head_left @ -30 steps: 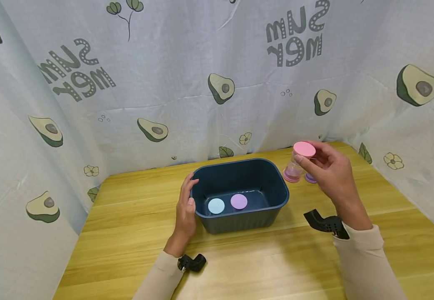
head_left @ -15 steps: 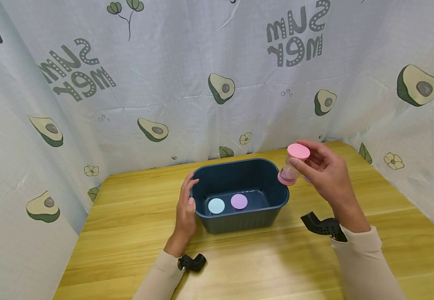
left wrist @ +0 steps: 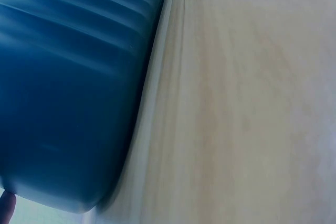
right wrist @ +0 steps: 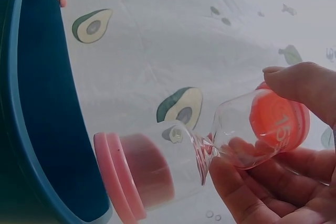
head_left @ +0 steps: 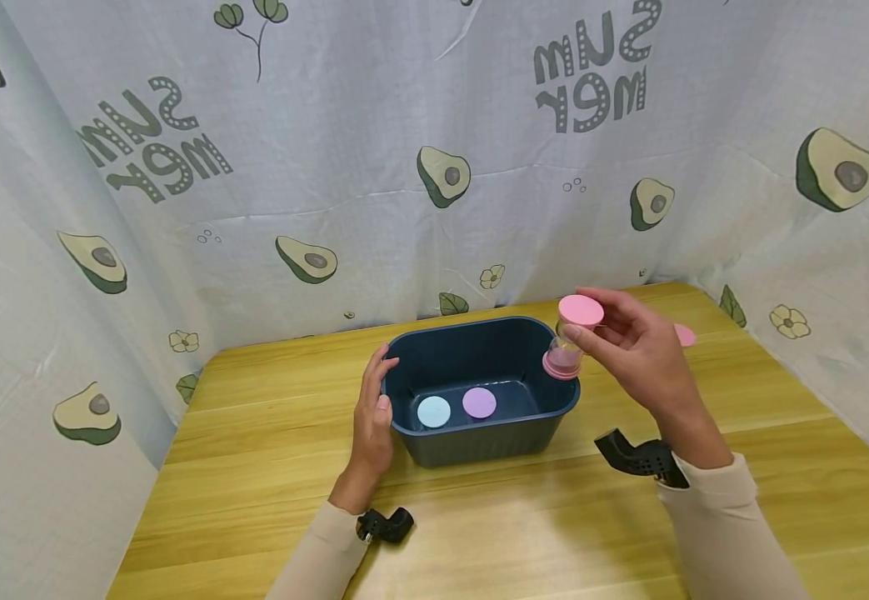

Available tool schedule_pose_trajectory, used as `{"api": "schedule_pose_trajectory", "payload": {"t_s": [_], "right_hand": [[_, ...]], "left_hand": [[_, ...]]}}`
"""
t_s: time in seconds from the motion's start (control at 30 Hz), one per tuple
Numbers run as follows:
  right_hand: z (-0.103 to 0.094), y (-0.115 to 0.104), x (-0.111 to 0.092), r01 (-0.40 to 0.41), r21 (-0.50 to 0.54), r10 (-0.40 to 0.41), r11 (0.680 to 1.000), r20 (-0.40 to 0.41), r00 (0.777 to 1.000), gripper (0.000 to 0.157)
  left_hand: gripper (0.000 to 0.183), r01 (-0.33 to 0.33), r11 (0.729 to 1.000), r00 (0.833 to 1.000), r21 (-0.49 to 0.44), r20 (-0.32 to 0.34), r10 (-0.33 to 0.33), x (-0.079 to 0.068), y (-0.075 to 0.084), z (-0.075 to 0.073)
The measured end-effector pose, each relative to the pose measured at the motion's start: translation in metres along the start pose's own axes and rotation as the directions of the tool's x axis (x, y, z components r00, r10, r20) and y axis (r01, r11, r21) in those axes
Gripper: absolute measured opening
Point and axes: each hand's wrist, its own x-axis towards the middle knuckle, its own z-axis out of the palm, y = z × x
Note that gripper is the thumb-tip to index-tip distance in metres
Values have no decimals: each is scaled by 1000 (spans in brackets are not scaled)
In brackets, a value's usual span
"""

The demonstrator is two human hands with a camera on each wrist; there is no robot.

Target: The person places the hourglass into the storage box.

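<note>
My right hand (head_left: 640,354) pinches a sand timer (head_left: 580,310) by its upper end, between thumb and fingers. This timer has pink caps, a clear glass body and a "15" printed on it. Tilted, its lower cap overlaps the right rim of a dark blue bin (head_left: 479,447). In the right wrist view the timer's pink base (right wrist: 118,177) is right beside the bin wall (right wrist: 52,103). My left hand (head_left: 371,417) rests against the bin's left side with fingers fairly straight. Inside the bin are a light blue disc-shaped top (head_left: 433,412) and a purple one (head_left: 479,403).
Behind my right wrist, a pink round piece (head_left: 685,335) shows on the wooden table (head_left: 269,467). A white curtain (head_left: 374,242) with avocado prints hangs along the back and sides of the table.
My right hand has carried the sand timer left and slightly down to the bin's right rim. A pink piece has come into view behind that hand, while a purple one became hidden.
</note>
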Motion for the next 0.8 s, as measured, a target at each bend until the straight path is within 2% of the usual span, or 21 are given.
{"api": "schedule_pose_trajectory", "payload": {"t_s": [0.43,0.8], "right_hand": [[4,0,0,28,4,-28,1000,50,998,49],[10,-2,-2,-9,-41,13,999,97,995,47]], "left_hand": [[56,3,1000,1000,13,3,-3,0,0,0],[54,5,1000,1000,9,3,-5,-1,0,0]]}}
